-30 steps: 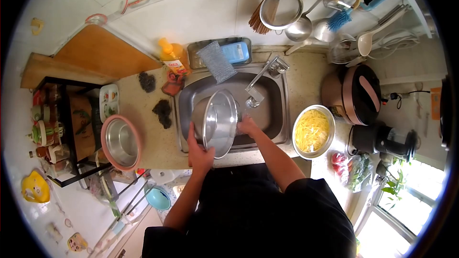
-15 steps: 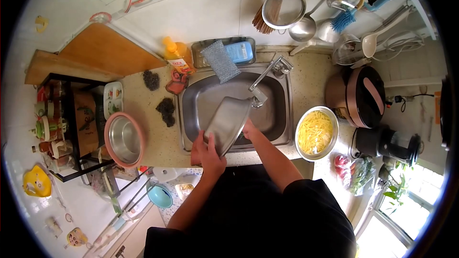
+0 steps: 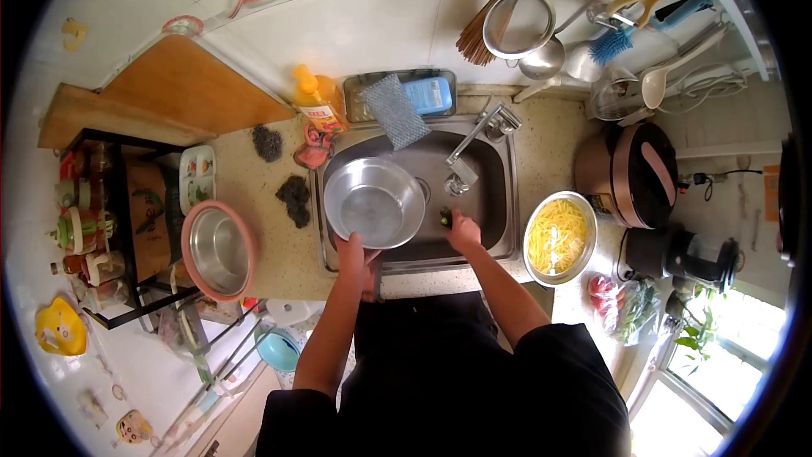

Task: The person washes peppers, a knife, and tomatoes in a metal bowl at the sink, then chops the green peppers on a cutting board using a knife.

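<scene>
A wide stainless steel basin point(image 3: 375, 201) is in the left half of the sink point(image 3: 499, 195), its opening facing up. My left hand point(image 3: 353, 256) is closed on its near rim, thumb over the edge. Right of the basin and apart from it, my right hand point(image 3: 464, 233) is closed over the sink. A small dark green thing point(image 3: 446, 217) shows at its fingertips, too little of it to name. The faucet point(image 3: 463, 171) reaches over the sink just beyond that hand.
Yellow shreds fill a metal bowl point(image 3: 554, 241) on the right, near a rice cooker point(image 3: 639, 173). Leftward are a pink-rimmed pot point(image 3: 248, 245) and two dark scouring pads point(image 3: 294, 200) point(image 3: 267, 144). An orange soap bottle point(image 3: 318, 100) and a tray point(image 3: 359, 89) stand behind the sink.
The basin has gone from steeply tilted to nearly level, moving left. My right hand has left the basin and now shows a small dark green thing at its fingers.
</scene>
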### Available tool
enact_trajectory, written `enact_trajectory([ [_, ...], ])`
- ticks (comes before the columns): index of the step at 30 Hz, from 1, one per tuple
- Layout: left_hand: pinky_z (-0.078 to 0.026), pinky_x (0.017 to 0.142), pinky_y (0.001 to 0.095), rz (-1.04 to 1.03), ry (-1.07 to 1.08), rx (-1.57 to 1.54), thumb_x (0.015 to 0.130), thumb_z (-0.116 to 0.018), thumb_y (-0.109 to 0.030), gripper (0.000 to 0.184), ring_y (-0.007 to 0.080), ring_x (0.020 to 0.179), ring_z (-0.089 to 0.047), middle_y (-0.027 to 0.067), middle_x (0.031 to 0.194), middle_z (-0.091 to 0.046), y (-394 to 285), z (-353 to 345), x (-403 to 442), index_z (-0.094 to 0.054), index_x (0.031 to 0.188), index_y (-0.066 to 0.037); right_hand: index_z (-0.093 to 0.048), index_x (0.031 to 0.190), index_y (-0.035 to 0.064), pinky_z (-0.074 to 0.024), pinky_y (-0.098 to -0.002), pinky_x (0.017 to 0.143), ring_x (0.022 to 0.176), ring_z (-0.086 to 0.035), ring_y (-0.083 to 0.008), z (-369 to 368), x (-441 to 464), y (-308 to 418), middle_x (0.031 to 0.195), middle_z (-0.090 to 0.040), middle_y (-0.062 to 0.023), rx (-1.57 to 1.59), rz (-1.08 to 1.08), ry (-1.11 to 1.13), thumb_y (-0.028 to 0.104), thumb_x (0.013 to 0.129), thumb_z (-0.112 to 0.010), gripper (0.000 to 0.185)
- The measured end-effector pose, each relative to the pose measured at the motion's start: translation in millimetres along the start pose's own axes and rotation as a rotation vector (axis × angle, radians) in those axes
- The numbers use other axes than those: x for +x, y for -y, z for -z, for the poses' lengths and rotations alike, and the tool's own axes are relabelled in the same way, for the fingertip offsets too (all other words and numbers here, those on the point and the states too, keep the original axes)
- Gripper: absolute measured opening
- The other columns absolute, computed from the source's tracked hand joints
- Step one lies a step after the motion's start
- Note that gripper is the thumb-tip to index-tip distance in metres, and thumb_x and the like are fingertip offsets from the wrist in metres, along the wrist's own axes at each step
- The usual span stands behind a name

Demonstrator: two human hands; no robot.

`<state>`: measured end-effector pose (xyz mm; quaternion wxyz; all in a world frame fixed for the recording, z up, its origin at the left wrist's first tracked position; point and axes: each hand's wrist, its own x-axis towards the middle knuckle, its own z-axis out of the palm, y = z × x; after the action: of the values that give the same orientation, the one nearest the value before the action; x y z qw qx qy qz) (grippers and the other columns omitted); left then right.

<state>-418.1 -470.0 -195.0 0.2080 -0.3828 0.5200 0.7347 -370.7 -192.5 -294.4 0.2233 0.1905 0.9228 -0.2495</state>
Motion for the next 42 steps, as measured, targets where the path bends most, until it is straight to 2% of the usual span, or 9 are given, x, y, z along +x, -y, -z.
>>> enact_trajectory([
  [8,-0.058,0.089,0.0566,0.085,-0.065,0.141,0.098,-0.051,-0.005,0.062,0.035,0.128,-0.052,0.0099,0.15,-0.042,50.7,-4.4,108.6,-0.03,0.153,-0.024,-0.068,0.1,0.0046,-0.0547,-0.0414,0.069,0.08,-0.072,-0.0336,1.2,-20.0,-12.8,0.086,-0.072,-0.0179,0.491,-0.013,-0.279,0.029,0.084,-0.081,0.032],
  [14,-0.055,0.088,0.0595,0.13,-0.06,0.227,0.098,-0.056,-0.009,0.061,0.0362,0.127,-0.052,0.0079,0.148,-0.045,67.1,6.4,146.1,-0.032,0.152,-0.025,-0.064,0.097,0.0023,-0.0507,-0.0318,0.072,0.077,-0.063,-0.0123,-7.0,-10.8,-14.8,0.081,-0.067,-0.0027,1.064,-0.22,-0.078,0.02,0.093,-0.074,0.021],
  [17,-0.051,0.089,0.0656,0.135,-0.015,0.161,0.097,-0.056,-0.011,0.061,0.0335,0.129,-0.051,0.0074,0.148,-0.046,92.0,29.6,176.9,-0.034,0.152,-0.026,-0.062,0.097,0.004,-0.0513,-0.0324,0.076,0.081,-0.065,-0.0156,17.1,-7.2,0.8,0.082,-0.066,-0.0042,1.198,-0.302,0.044,0.017,0.093,-0.072,0.017],
  [26,-0.033,0.115,0.0369,-0.241,-0.132,0.68,0.088,-0.063,-0.017,0.069,0.0317,0.14,-0.04,0.0183,0.151,-0.043,32.4,13.6,86.4,-0.039,0.152,-0.003,-0.062,0.101,0.01,-0.0519,-0.0429,0.092,0.091,-0.07,-0.0257,13.6,17.0,2.3,0.093,-0.069,-0.0095,1.671,-0.334,0.351,0.018,0.092,-0.07,0.014],
  [29,-0.036,0.114,0.0423,-0.459,-0.062,0.83,0.087,-0.065,-0.016,0.059,0.0367,0.136,-0.045,0.0205,0.146,-0.048,34.7,24.8,60.6,-0.049,0.143,-0.002,-0.062,0.106,0.0112,-0.044,-0.0486,0.103,0.096,-0.068,-0.0279,7.1,8.0,12.5,0.098,-0.071,-0.0109,-0.344,0.257,-0.262,0.02,0.085,-0.073,0.026],
  [33,-0.039,0.112,0.0416,-0.517,0.016,0.915,0.086,-0.066,-0.017,0.061,0.036,0.134,-0.047,0.0216,0.143,-0.049,51.2,41.0,53.1,-0.049,0.144,-0.004,-0.066,0.101,0.0126,-0.0396,-0.0524,0.103,0.099,-0.067,-0.0298,7.5,0.4,23.2,0.102,-0.071,-0.011,-0.327,0.193,-0.136,0.024,0.08,-0.074,0.025],
  [36,-0.047,0.102,0.0416,-0.394,0.055,1.039,0.088,-0.065,-0.027,0.053,0.0361,0.121,-0.056,0.0219,0.133,-0.058,16.9,14.4,-2.8,-0.059,0.139,-0.014,-0.066,0.098,0.0114,-0.0446,-0.047,0.095,0.097,-0.068,-0.0277,4.6,-11.1,35.3,0.099,-0.072,-0.0072,-0.03,0.1,-0.116,0.023,0.084,-0.075,0.021],
  [40,-0.051,0.084,0.0394,-0.456,0.22,1.344,0.088,-0.07,-0.033,0.028,0.0295,0.093,-0.065,0.0097,0.088,-0.069,-30.0,-24.1,-55.1,-0.076,0.114,-0.024,-0.067,0.1,0.0078,-0.0494,-0.0354,0.083,0.094,-0.067,-0.0196,-0.2,-27.9,58.4,0.093,-0.07,-0.0035,1.241,-0.069,0.145,0.022,0.095,-0.068,0.016],
  [42,-0.051,0.082,0.0389,-0.491,0.262,1.314,0.09,-0.069,-0.034,0.027,0.0274,0.092,-0.067,0.0093,0.09,-0.071,-38.9,-35.0,-67.3,-0.077,0.113,-0.023,-0.069,0.105,0.0042,-0.0506,-0.0307,0.081,0.093,-0.065,-0.0159,12.7,-49.4,84.8,0.095,-0.069,-0.0034,1.593,-0.023,0.199,0.021,0.1,-0.062,0.019],
])
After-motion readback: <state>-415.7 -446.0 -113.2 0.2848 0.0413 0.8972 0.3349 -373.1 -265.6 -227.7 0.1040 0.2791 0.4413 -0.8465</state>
